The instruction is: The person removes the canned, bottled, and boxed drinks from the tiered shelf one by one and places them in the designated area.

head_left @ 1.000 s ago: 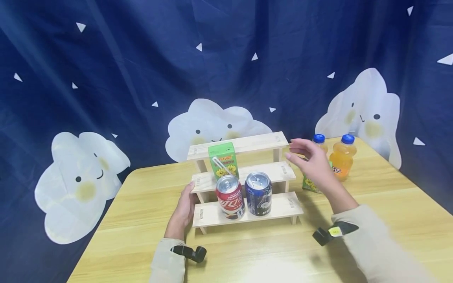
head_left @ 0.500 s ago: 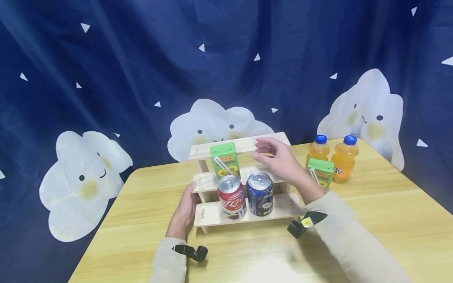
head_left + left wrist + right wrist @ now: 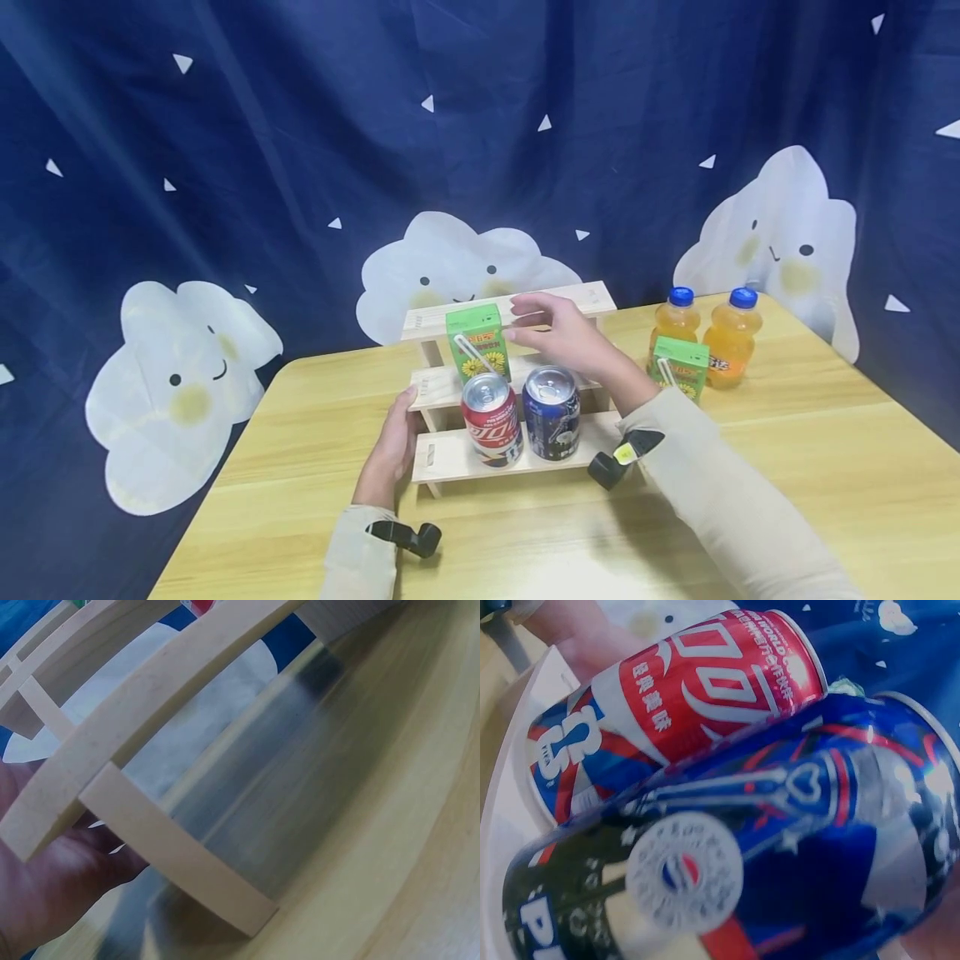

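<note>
A three-tier wooden display shelf (image 3: 450, 457) stands on the table. My left hand (image 3: 393, 442) grips its left end; the left wrist view shows the fingers (image 3: 97, 859) passing behind the plank and leg. On the middle tier stands a green drink carton (image 3: 477, 337) with a white straw on its front. My right hand (image 3: 558, 333) is just right of this carton, thumb and fingers apart, holding nothing; whether a fingertip touches it I cannot tell. A red cola can (image 3: 491, 421) and a blue Pepsi can (image 3: 552, 414) stand upright on the bottom tier.
To the right of the shelf, a second green carton (image 3: 684, 363) and two orange drink bottles with blue caps, one left (image 3: 673, 318) and one right (image 3: 729, 342), stand on the wooden table (image 3: 285, 475). A dark blue curtain (image 3: 480, 125) with cloud prints hangs behind.
My right hand has moved left from beside the shelf's right end to the green carton on the middle tier, uncovering the second carton. The left hand has stayed on the shelf.
</note>
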Action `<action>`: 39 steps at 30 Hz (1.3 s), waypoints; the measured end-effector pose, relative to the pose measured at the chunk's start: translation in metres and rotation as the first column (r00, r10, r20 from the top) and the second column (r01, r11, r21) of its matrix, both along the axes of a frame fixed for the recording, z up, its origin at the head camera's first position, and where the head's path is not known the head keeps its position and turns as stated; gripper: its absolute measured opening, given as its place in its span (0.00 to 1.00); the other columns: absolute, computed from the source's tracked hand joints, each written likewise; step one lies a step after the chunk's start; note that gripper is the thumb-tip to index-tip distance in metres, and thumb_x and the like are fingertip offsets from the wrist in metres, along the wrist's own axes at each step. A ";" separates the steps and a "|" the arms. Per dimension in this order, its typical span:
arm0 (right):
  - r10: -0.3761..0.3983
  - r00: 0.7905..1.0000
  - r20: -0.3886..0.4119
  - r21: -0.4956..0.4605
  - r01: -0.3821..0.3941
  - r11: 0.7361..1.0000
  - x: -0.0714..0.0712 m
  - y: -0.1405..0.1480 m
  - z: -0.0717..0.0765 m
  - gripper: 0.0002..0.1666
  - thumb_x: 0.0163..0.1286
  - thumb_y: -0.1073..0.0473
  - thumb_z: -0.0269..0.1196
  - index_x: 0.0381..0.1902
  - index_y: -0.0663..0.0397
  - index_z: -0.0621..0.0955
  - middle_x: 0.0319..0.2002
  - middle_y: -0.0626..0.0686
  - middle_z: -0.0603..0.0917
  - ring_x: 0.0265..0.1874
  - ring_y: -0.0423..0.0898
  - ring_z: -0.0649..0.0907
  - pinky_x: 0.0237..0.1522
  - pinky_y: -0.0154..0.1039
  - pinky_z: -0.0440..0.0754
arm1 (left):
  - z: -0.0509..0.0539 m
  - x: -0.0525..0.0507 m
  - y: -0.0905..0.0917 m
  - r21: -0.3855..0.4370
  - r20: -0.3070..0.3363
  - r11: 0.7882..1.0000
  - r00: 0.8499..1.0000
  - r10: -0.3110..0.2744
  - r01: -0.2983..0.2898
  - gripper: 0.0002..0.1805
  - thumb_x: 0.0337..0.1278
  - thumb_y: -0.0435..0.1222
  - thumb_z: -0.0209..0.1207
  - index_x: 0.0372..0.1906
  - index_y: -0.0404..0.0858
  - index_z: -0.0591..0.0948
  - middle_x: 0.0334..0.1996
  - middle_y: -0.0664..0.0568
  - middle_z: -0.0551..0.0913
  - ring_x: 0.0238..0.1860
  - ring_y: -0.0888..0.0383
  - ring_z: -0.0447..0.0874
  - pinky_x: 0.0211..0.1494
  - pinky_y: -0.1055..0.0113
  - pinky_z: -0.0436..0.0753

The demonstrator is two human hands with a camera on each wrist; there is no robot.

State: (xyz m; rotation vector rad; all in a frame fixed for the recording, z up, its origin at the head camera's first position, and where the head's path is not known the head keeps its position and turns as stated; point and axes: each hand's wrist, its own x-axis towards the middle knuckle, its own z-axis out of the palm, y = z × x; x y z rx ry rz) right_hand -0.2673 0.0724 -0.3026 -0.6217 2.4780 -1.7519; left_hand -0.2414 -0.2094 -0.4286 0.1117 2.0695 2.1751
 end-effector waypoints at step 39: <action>0.019 0.998 -0.064 0.075 -0.014 0.997 -0.002 -0.006 -0.002 0.22 0.60 0.56 0.67 0.52 0.52 0.77 0.48 0.51 0.81 0.54 0.50 0.79 0.56 0.47 0.75 | 0.001 0.000 0.000 -0.003 0.005 1.000 1.000 -0.005 0.005 0.34 0.70 0.54 0.27 0.72 0.39 0.55 0.67 0.39 0.60 0.66 0.44 0.58 0.69 0.47 0.55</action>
